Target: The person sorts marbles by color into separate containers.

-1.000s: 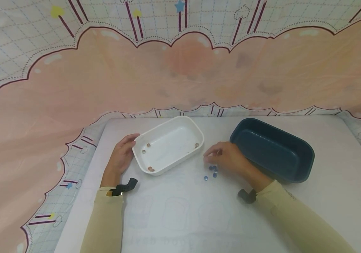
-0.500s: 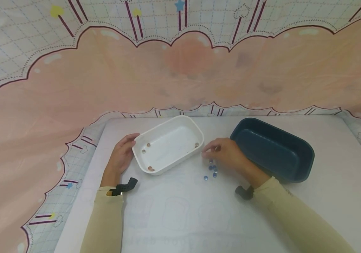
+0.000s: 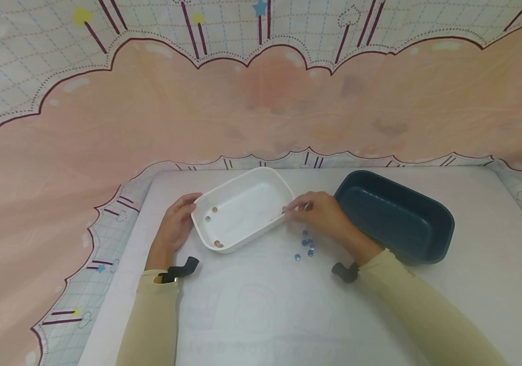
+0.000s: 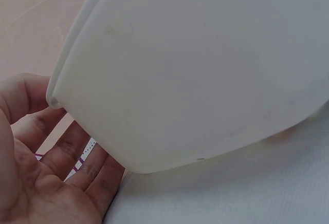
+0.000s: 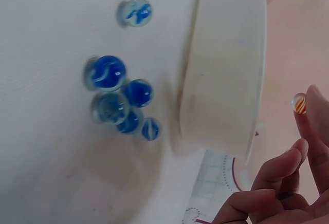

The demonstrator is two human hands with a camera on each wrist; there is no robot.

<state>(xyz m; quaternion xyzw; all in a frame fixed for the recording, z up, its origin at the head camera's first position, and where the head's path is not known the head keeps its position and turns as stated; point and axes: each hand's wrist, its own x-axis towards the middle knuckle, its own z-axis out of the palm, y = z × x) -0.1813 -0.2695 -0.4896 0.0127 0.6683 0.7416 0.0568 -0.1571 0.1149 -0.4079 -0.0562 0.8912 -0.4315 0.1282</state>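
My right hand (image 3: 317,211) is at the near right corner of the white plastic basin (image 3: 242,231), its fingertips over the rim. In the right wrist view, finger and thumb pinch a clear marble with orange stripes (image 5: 299,103) above the rim. The left hand (image 3: 178,223) holds the basin's left end; in the left wrist view its fingers lie along the end wall. Several brownish-orange marbles (image 3: 215,209) lie inside near the left end. Several blue marbles (image 5: 108,73) rest on the white tabletop between the basin and my right forearm.
A dark blue basin (image 3: 393,218) stands at the right, just behind the right forearm. A patterned cloth (image 3: 279,112) hangs along the table's back edge and left side. Black camera mounts (image 3: 345,273) stick out from both wrists.
The right hand has moved left and slightly away, from above the blue marbles to the white basin's corner, uncovering another blue marble. The left hand and both basins stay put.
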